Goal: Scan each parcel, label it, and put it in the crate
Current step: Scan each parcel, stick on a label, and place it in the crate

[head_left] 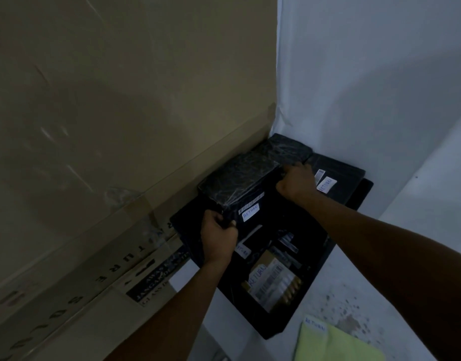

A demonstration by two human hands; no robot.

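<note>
A single head-worn camera looked steeply down from close above the left hand [217, 237] and right hand [297, 182], facing forward past them.

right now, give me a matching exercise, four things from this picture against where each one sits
Things:
1. black parcel
2. tan parcel
3. green pad
4. big carton

Places:
a. left of the crate
b. gripped by both hands, left and right
c. on the floor, near right of the crate
d. lying in the crate's near end

Pairs: 1-b, 2-d, 3-c, 4-a
</note>
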